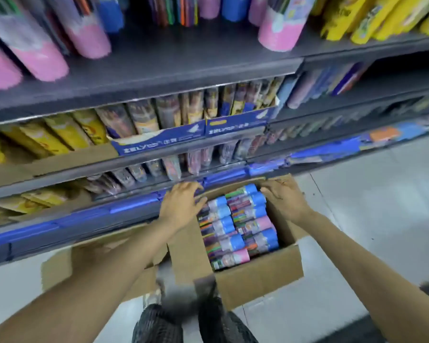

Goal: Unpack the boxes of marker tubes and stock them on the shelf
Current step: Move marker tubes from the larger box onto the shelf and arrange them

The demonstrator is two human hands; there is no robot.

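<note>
We note a pale tiled floor point(372, 194) bearing an open cardboard box point(258, 276) just before the shelving. The dark top shelf point(183, 68) carries upright pink tubes point(280, 28) and yellow packs point(372, 18); lower shelves hold blue display trays point(159, 142).

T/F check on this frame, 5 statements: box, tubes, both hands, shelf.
1. The cardboard box on the floor is open. True.
2. The box is empty. False: marker tubes lie in it in two columns.
3. The left hand holds a tube up at the shelf. False: it rests at the box's left edge, on the tubes, lifting nothing.
4. The right hand is at the far right corner of the box. True.
5. All tubes in the box have blue ends. False: most are blue, but some are pink, such as the nearest tube.
</note>
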